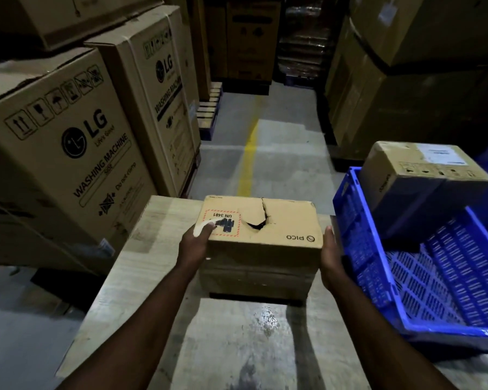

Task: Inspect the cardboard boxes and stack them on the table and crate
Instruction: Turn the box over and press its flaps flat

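Where the two hands meet: a torn brown cardboard box (261, 220), printed PICO, at the twelve-o'clock end of a pale wooden worktop (141, 277), apparently resting on a darker cardboard box (254, 280).
Left hand (196, 243): at the torn box's nine o'clock, thumb hooked over the top edge onto a red-bordered label; fingers hidden.
Right hand (330, 254): at three o'clock, pressed flat against the side wall, clasping nothing else.
Reason for grip: opposed side pressure probably squares the upper box over the lower, with the damaged panel upward for inspection.
Tear (255, 223): jagged hole near the lid's centre.
Blue slatted plastic crate (355, 226): at the stack's three o'clock; a tan labelled cardboard box (423, 175) sits tilted across its rim.
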The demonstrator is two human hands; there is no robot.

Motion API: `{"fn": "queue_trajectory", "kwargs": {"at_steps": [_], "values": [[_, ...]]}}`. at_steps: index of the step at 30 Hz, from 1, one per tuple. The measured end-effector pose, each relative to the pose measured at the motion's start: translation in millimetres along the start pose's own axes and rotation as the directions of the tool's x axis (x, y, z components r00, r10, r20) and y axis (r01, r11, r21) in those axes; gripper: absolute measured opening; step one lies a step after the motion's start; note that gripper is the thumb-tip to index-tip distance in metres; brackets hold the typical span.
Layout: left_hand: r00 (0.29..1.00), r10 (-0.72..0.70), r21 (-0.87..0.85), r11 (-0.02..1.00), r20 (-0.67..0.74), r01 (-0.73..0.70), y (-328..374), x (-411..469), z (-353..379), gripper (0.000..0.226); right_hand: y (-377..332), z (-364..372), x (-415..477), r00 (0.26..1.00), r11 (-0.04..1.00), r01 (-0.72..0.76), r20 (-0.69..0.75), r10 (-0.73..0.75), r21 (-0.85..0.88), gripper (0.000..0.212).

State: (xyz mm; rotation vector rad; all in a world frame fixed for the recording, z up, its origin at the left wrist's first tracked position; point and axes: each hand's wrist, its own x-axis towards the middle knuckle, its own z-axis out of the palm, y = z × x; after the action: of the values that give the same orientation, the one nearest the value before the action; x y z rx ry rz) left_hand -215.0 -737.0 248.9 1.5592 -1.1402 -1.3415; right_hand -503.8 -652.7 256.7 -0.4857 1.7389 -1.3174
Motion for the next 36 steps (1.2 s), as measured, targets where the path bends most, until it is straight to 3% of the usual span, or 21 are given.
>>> {"fn": "queue_trajectory", "kwargs": {"at_steps": [4,8,12,16,18,22,24,30,36], "values": [[0.990,-0.021,0.228,0.972,-0.138,0.052,22,14,5,0.057,-28,6,5,1.000,0.999,-0.018,-0.024,0.016,-0.051,0.048],[0.988,-0.042,0.342,0.935,-0.146,0.090,39,21,-3,0.082,-42,10,12,0.995,0.982,-0.101,-0.012,0.100,-0.158,0.047],[0.999,0.046,0.278,0.959,0.000,-0.045,33,21,-11,0.082,-44,8,8,0.996,0.988,-0.090,0.012,0.092,-0.125,0.047],[0.996,0.056,0.249,0.966,0.069,-0.072,-20,13,-17,0.073,-11,1,0,0.997,0.997,-0.039,0.059,0.043,-0.063,0.056],[0.995,0.061,0.232,0.970,0.081,-0.078,-49,7,-16,0.075,15,-2,-4,0.996,0.992,-0.042,0.076,0.052,-0.119,0.062],[0.995,0.089,0.244,0.965,0.051,-0.098,-69,-5,-10,0.083,49,-1,-19,0.986,0.958,0.142,0.124,-0.114,-0.249,0.048],[0.997,0.079,0.271,0.959,0.026,-0.083,-68,-3,-8,0.081,51,0,-15,0.985,0.944,0.160,0.112,-0.132,-0.289,0.045],[0.999,0.053,0.606,0.794,0.007,-0.046,-50,0,-4,0.060,40,1,10,0.992,0.861,0.124,0.064,-0.106,-0.494,0.044],[0.993,-0.115,0.700,0.710,0.006,0.078,-67,0,-8,0.080,63,-2,14,0.998,0.752,-0.042,0.005,0.061,-0.658,0.055]]}}
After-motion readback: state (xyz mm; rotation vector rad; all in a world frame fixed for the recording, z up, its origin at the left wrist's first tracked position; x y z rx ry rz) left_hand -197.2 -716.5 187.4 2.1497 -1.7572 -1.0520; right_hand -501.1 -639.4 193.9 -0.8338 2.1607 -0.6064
